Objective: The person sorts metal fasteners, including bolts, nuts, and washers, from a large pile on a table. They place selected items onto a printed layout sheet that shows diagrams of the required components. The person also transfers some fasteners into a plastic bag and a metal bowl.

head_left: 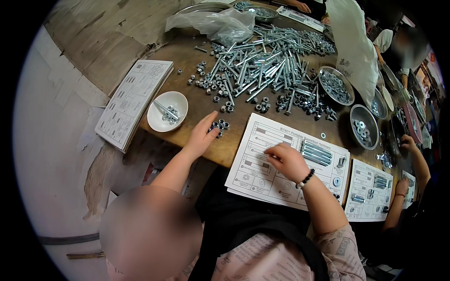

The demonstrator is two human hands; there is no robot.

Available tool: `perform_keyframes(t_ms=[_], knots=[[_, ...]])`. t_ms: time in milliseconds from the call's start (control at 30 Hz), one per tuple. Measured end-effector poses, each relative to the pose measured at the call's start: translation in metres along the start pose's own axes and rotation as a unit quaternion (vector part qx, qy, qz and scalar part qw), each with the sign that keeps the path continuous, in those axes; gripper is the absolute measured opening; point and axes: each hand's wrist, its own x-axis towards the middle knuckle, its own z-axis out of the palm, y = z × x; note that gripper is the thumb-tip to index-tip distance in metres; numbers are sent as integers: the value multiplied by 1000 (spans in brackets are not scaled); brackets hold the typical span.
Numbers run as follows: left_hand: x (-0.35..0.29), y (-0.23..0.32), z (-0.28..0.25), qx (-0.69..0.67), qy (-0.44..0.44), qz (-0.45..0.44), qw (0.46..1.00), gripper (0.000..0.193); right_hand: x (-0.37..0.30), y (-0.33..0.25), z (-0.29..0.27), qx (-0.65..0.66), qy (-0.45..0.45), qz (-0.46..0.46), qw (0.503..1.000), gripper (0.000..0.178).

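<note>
My left hand (202, 136) lies on the wooden table with its fingers stretched out and apart, beside a small cluster of hex nuts (219, 125). Over a printed hardware sheet (236, 174) is my right hand (287, 161), a beaded bracelet at its wrist. Its fingers are curled together, and whatever they may hold is hidden. Several long bolts (316, 153) lie side by side on that sheet, right of this hand. A dark fastener (341, 162) and a washer (336, 181) rest near the sheet's right edge.
A heap of bolts (262, 65) and loose nuts covers the far table. A white bowl (153, 122) and a stack of sheets (123, 104) stand left. Metal bowls (352, 114) hold washers at right. A co-worker's hand (402, 186) rests by another sheet (358, 210).
</note>
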Motion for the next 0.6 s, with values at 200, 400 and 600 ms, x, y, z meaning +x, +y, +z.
perform_keyframes(t_ms=[200, 400, 600], knots=[[-15, 3, -12, 113, 28, -46, 992, 38, 71, -20, 30, -68, 19, -57, 996, 18], [-2, 6, -7, 226, 20, 7, 974, 40, 125, -32, 58, -133, 8, -87, 987, 32], [3, 2, -11, 209, -40, -35, 976, 29, 143, -20, 68, -145, -45, -74, 986, 27]])
